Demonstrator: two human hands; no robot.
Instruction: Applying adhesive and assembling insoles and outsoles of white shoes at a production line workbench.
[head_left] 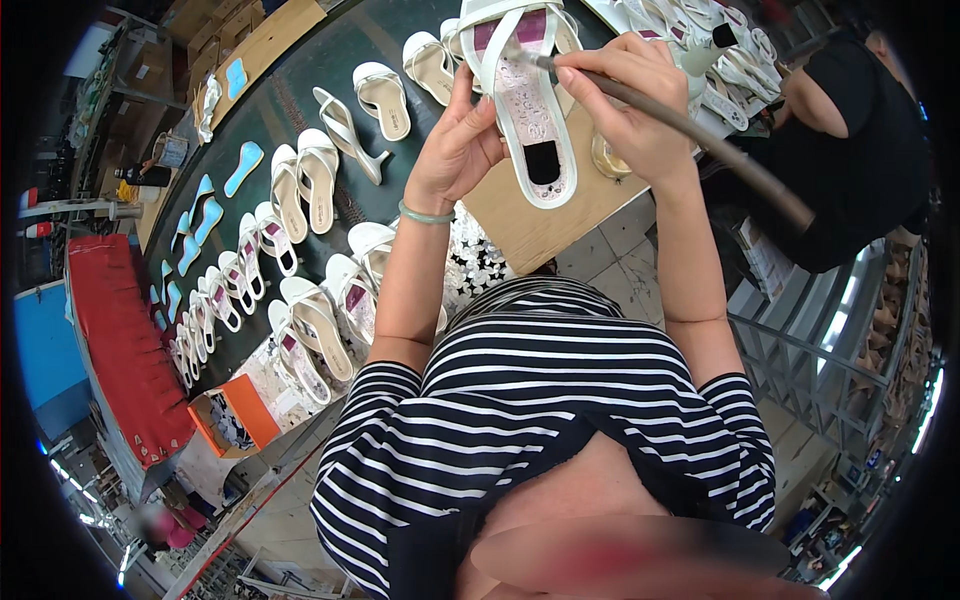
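A white strappy sandal [523, 110] is held up in front of me, its heel end toward me. My left hand [462, 142] grips its left edge, the thumb along the side. The footbed has a silvery-pink printed surface, a black patch near the heel and a purple patch under the straps. In my right hand [637, 105] is a brush [720, 147] with a long brown handle, pinched between thumb and fingers. Its pale tip is at the footbed below the straps; whether it touches I cannot tell. Under my right hand stands a jar [607, 158], partly hidden.
On the dark green conveyor belt [290, 100] lie rows of white sandals [318, 180] and light-blue sole-shaped pieces [243, 168]. Cardboard [545, 225] lies below the held sandal. A pale bottle [699, 60] stands beyond my right hand. An orange box [250, 408] sits left; a person in black [850, 150] is right.
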